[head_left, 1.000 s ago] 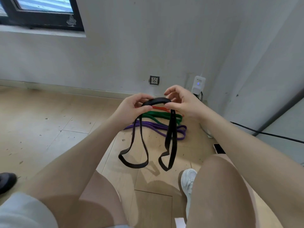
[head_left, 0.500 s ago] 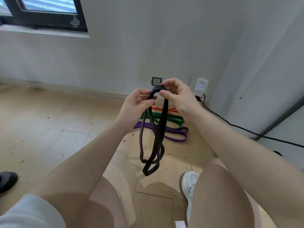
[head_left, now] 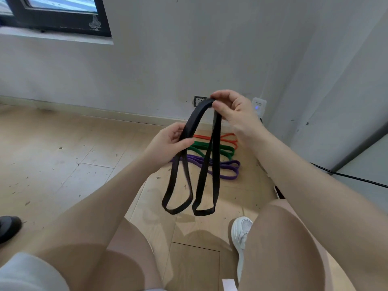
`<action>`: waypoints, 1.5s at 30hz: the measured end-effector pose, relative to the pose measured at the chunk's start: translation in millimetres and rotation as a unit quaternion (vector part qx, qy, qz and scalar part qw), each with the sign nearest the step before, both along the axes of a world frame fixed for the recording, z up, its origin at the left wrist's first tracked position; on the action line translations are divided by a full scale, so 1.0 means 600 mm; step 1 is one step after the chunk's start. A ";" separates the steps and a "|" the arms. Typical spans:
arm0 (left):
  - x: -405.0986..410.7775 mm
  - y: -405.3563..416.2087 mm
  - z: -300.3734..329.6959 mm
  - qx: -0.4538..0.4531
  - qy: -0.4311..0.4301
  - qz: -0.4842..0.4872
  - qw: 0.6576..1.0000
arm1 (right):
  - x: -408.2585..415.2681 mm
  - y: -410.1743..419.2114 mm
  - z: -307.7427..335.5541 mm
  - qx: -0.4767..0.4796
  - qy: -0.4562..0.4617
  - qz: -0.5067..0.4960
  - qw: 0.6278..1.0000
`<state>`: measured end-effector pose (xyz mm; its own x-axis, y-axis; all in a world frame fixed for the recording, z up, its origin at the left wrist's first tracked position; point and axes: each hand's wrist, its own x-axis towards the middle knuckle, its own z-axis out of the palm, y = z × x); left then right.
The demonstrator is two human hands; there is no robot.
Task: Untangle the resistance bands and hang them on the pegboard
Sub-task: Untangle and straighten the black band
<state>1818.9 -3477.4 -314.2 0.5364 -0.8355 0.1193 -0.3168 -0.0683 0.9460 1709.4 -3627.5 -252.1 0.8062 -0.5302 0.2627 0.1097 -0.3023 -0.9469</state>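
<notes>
A black resistance band (head_left: 202, 179) hangs folded in front of me, its two loops dangling above the wooden floor. My right hand (head_left: 237, 114) pinches the fold at the top between thumb and fingers. Lower and to the left, my left hand (head_left: 170, 143) grips the band's left strand. On the floor behind lie an orange band (head_left: 227, 138), a green band (head_left: 224, 150) and a purple band (head_left: 228, 169), side by side near the wall. No pegboard is in view.
A wall socket (head_left: 198, 100) and a white plugged-in device (head_left: 259, 106) sit low on the wall, with a black cable (head_left: 357, 179) running right. My white shoe (head_left: 241, 229) is below the band. A dark shoe (head_left: 8, 227) shows at the left edge.
My right hand has lifted the band's top higher while my left hand slid down its left strand. The twisted hanging strands have separated into two loops.
</notes>
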 end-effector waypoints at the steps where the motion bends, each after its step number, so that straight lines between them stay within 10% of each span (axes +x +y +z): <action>1: 0.004 0.007 -0.009 0.029 -0.007 -0.010 0.999 | 0.003 -0.006 0.007 0.027 -0.026 -0.019 0.999; 7: 0.023 0.041 -0.063 0.192 -0.004 -0.038 0.981 | 0.012 -0.079 0.005 0.132 -0.090 -0.155 0.975; 11: 0.023 0.018 -0.039 0.098 0.134 0.046 0.985 | 0.014 -0.108 -0.075 0.183 0.002 -0.239 0.954; 19: 0.007 -0.081 0.057 -0.046 0.466 0.062 0.881 | 0.000 -0.091 -0.186 0.113 0.214 -0.275 0.931; 25: -0.019 -0.149 0.091 -0.053 0.487 0.101 0.866 | -0.040 -0.060 -0.087 0.067 0.063 -0.092 0.991; 31: -0.008 -0.145 0.090 -0.091 0.515 0.140 0.841 | -0.073 -0.034 -0.104 -0.046 0.205 0.090 0.974; 45: 0.019 -0.094 0.101 -0.151 0.552 0.189 0.798 | -0.040 0.016 -0.064 -0.086 0.053 -0.035 0.994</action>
<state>1830.2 -3533.7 -253.9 0.6608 -0.6117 -0.4348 0.7098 0.3212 0.6269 1685.3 -3618.0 -290.6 0.7976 -0.5397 0.2694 -0.0155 -0.4649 -0.8852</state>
